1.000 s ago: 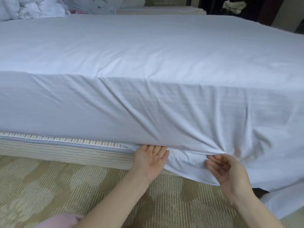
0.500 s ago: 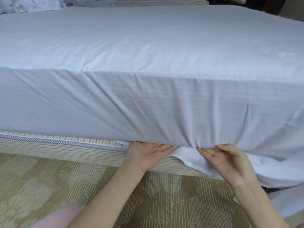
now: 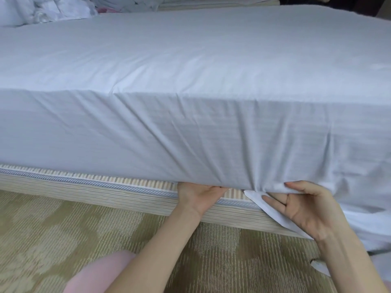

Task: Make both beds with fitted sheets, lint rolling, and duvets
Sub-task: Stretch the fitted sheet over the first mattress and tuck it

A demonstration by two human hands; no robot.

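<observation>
The fitted sheet lies stretched over the bed above the striped bed base. It is tucked in along most of the base and hangs loose over the base's right end. The left hand is wedged in just above the base with its fingers hidden, so I cannot tell if they grip cloth. The right hand pinches the loose hem, thumb on top. The hem is best pulled taut downward, then fed in above the base, easing out the diagonal creases.

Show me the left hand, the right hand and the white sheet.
left hand point(image 3: 197, 196): head view, middle of the hand.
right hand point(image 3: 309, 210): head view, middle of the hand.
white sheet point(image 3: 190, 134): head view, its draped front side.
</observation>
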